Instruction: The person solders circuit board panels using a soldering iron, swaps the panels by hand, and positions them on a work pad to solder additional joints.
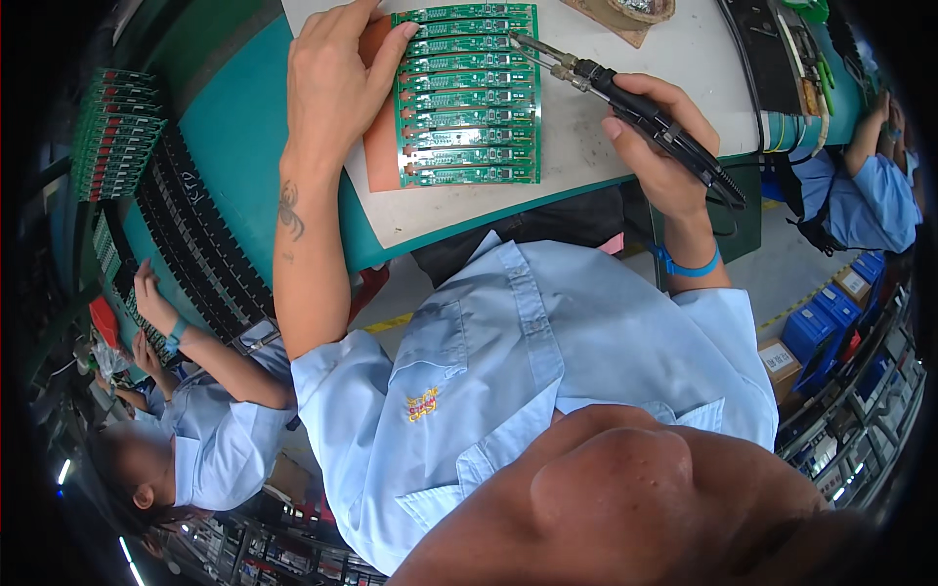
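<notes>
Steadying hand: my left hand (332, 78) lies spread at the upper left of the panel of green circuit boards (469, 117), the thumb resting at its edge, I judge to stop it sliding. The fingertips run out of view at the top, so I cannot tell whether they grip anything.
Tool hand: my right hand (660, 166) is closed around a black-handled soldering tool (635, 107), rather like a thick pen, thumb on one side and fingers on the other, which likely gives fine control well back from the metal end.
Tool tip: it slants in from the right to the panel's upper rows, leaving the rows below uncovered; whether it touches I cannot tell.
Circuit boards: the panel lies flat in front of me, rows running crosswise, probably so each one is easy to reach.
Underlay: an orange-brown sheet (382, 161) shows beyond the panel's left edge, above a white sheet (586, 146) on the green bench (230, 117); perhaps both guard the surface.
Dish: a small metal dish (645, 8) sits beyond the tool, seemingly within reach of my right hand.
Left side: black strips (210, 225) and stacked boards (117, 137) stand apart, likely to leave elbow room.
</notes>
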A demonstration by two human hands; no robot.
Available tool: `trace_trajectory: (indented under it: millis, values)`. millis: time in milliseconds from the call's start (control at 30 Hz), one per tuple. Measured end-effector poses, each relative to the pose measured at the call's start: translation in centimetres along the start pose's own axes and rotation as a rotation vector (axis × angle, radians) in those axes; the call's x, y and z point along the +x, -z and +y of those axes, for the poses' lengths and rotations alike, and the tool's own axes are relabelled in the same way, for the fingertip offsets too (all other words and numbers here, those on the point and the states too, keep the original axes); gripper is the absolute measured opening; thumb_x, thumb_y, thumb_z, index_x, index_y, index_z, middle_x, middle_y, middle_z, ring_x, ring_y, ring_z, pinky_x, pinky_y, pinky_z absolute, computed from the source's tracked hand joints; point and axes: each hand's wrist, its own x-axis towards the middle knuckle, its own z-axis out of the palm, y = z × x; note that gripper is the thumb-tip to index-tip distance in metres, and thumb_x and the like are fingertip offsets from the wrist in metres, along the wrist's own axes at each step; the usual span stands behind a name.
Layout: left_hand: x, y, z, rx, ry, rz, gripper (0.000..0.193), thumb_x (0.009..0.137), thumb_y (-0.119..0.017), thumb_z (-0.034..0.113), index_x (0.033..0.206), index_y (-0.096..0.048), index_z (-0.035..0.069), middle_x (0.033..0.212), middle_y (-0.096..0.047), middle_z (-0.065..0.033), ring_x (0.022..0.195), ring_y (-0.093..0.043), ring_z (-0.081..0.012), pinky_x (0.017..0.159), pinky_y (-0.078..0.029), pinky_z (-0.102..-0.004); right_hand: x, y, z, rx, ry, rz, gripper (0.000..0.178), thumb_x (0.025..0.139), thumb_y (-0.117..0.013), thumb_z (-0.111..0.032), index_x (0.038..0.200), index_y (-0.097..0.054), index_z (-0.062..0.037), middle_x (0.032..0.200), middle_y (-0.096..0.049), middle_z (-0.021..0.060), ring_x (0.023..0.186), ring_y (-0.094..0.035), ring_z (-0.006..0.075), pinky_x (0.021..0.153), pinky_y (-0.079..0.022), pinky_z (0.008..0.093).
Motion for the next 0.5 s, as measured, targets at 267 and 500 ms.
trace_trajectory:
  millis: [267,500]
  values:
    - [0.01,0.08,0.09,0.019,0.000,-0.002,0.043,0.092,-0.078,0.018,0.128,-0.070,-0.003,0.113,-0.075,-0.0185,0.097,-0.069,-0.0323,0.090,-0.056,-0.0379,0.08,-0.07,0.03,-0.013,-0.002,-0.022,0.043,0.083,-0.081,0.003,0.125,-0.072,0.0025,0.104,-0.079,0.0101,0.082,-0.069,0.0135,0.076,-0.055,0.0236]
    - [0.02,0.08,0.00,0.028,0.002,-0.010,0.043,0.092,-0.078,0.019,0.129,-0.070,-0.002,0.113,-0.075,-0.0178,0.097,-0.069,-0.0315,0.090,-0.056,-0.0373,0.13,-0.14,-0.32,-0.020,-0.012,-0.021,0.042,0.083,-0.081,0.002,0.124,-0.072,0.0016,0.103,-0.079,0.0099,0.082,-0.068,0.0136,0.076,-0.055,0.0239]
